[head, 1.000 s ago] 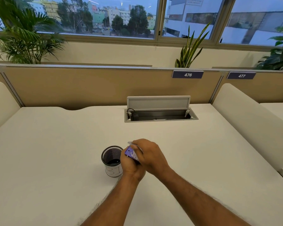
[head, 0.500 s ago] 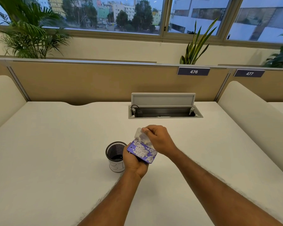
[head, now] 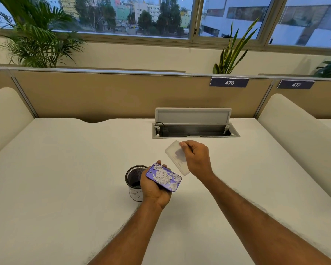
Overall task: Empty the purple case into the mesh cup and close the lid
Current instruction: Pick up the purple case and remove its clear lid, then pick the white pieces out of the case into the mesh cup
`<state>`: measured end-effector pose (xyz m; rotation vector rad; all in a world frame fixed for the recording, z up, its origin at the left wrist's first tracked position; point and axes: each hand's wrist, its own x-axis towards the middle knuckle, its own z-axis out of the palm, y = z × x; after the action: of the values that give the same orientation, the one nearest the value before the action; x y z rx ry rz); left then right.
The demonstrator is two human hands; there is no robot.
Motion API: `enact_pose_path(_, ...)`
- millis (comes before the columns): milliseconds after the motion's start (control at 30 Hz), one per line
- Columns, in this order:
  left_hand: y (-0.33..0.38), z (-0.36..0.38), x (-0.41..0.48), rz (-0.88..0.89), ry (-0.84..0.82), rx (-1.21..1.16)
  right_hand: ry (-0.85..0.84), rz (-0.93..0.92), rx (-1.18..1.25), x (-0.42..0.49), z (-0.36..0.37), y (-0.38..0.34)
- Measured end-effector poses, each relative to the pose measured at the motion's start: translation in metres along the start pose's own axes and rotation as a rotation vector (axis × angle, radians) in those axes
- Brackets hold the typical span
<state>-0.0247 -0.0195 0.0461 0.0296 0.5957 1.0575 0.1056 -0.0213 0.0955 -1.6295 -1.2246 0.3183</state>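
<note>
My left hand point(head: 153, 186) holds the purple case point(head: 163, 180) from below, roughly level, right next to the mesh cup. The case is open and filled with several small white round pieces. My right hand point(head: 196, 158) pinches the translucent white lid point(head: 175, 156) by its far corner and holds it apart from the case, up and to the right. The black mesh cup point(head: 133, 181) stands upright on the desk just left of my left hand, partly hidden by it; its lower part is white with markings.
A white desk point(head: 65, 178) spreads around the cup. An open cable tray point(head: 195, 131) with its flap raised sits at the back centre. Tan partition panels with tags 476 and 477 and padded side dividers border the desk. Plants stand behind.
The lid has come fully off the case. My right hand carried it up and to the right, away from the case, which my left hand keeps beside the cup.
</note>
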Motion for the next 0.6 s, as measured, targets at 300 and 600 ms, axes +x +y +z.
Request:
enact_pose_path(300,0.039,-0.008,-0.005,0.096,-0.046,-0.025,-0.061,0.176,0.037,-0.018,0.003,0.033)
enact_pose_path(600,0.097,-0.010,-0.003,0.240,-0.012,-0.020,-0.350,0.277,-0.226,-0.063,0.015,0.085)
